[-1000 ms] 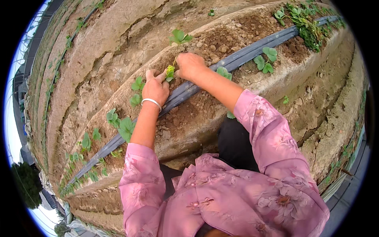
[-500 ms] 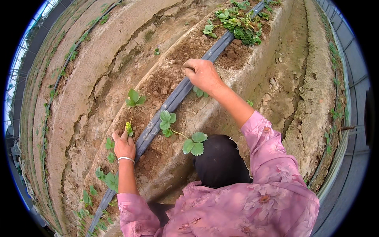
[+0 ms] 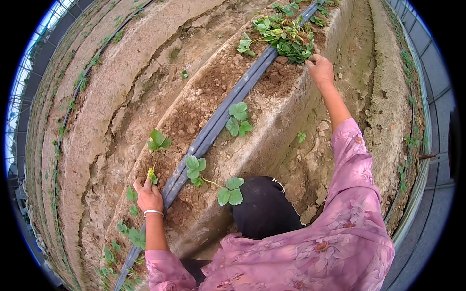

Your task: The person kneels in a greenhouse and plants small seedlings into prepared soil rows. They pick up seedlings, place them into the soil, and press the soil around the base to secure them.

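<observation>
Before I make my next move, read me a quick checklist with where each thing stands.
1. Left hand at the yellow-green tuft: ok, fingertips right by it.
2. Right hand at the leafy pile: ok, by its right edge.
3. Right grip on a leaf: cannot tell, too small to judge.
4. Dark hose uncovered: not ok, the pile lies across it.
5. Knee clear of the nearby leaves: cannot tell, they meet in view.

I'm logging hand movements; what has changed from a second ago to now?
The right hand has moved away from the yellow-green plant, up and rightward along the bed, to the edge of the leafy pile. The left hand stays beside that plant; the dark hose still runs along the bed.
</observation>
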Tool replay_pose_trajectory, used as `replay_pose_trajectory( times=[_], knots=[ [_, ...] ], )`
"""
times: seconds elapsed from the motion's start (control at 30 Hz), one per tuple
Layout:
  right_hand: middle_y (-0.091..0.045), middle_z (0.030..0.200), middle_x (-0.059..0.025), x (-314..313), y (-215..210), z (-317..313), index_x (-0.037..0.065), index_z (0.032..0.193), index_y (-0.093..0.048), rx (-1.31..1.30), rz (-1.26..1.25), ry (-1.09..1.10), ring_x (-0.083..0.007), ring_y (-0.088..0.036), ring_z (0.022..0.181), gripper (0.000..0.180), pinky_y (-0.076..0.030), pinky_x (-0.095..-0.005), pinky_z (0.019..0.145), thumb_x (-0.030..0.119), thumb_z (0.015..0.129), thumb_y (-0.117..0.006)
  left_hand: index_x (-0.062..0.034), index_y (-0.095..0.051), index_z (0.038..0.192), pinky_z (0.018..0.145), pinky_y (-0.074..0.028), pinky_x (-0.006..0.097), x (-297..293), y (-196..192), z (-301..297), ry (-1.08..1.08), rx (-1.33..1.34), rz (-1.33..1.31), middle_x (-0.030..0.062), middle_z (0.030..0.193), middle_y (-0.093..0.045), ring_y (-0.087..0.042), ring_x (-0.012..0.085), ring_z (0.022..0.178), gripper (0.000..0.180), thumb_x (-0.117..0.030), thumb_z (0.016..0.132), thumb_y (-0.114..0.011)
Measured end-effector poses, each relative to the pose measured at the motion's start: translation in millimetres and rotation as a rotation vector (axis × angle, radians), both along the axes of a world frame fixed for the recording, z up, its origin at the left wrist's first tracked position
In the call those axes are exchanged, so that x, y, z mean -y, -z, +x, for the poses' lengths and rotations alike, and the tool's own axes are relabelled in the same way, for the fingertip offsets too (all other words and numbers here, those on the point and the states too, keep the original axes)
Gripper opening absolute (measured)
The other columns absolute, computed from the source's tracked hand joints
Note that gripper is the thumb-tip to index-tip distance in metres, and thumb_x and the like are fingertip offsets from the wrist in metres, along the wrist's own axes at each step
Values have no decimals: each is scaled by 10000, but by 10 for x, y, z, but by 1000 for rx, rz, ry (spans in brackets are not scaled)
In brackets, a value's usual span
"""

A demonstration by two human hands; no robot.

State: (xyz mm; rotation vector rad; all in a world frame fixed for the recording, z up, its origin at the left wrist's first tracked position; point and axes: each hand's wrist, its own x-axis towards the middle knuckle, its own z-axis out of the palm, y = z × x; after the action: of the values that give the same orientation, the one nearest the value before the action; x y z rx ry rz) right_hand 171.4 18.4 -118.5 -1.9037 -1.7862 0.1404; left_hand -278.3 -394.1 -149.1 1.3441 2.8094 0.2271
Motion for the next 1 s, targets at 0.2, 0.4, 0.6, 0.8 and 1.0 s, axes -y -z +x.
replay_pose_trajectory(
  times=[0.2, 0.4, 0.6, 0.8, 1.0],
  knots=[
    [-592, 995, -82, -31, 139, -297, 147, 947, -659, 183, 108, -143, -300, -621, 894, 182, -502, -436, 762, 264, 808, -657, -140, -655, 1112, 745, -493, 458, -9, -32, 29, -8, 12, 14, 131, 1229, -496, -618, 352, 893, 329, -134, 807, -531],
    [-571, 1009, -114, -264, 0, -285, 100, 885, -646, 196, 156, -157, -321, -606, 910, 160, -490, -447, 783, 225, 798, -598, -135, -653, 1106, 743, -493, 454, -9, -8, 26, 6, 10, 44, 122, 1214, -506, -618, 350, 882, 323, -136, 808, -528],
    [-640, 889, -78, -456, -397, -158, 14, 891, -640, -843, -104, -221, -190, -620, 760, 220, -527, -356, 739, 209, 797, -600, -127, -655, 1104, 748, -494, 445, 29, 7, 6, -2, 15, 68, 117, 1188, -519, -612, 338, 904, 323, -116, 804, -537],
    [-635, 913, -90, -327, -375, -194, 27, 941, -583, -1179, -351, -281, -217, -649, 757, 182, -574, -368, 726, 200, 893, -553, -122, -656, 1099, 741, -492, 445, 16, 17, 5, 2, -2, 78, 120, 1185, -522, -610, 342, 899, 320, -117, 803, -534],
    [-650, 1071, -136, -133, -187, -393, -9, 1240, -529, -902, -379, -352, -218, -679, 855, 399, -554, -302, 725, 233, 924, -549, -100, -657, 1086, 771, -485, 427, -1, -23, 28, -19, 34, 73, 127, 1165, -525, -594, 338, 942, 311, -115, 804, -527]
  ],
)
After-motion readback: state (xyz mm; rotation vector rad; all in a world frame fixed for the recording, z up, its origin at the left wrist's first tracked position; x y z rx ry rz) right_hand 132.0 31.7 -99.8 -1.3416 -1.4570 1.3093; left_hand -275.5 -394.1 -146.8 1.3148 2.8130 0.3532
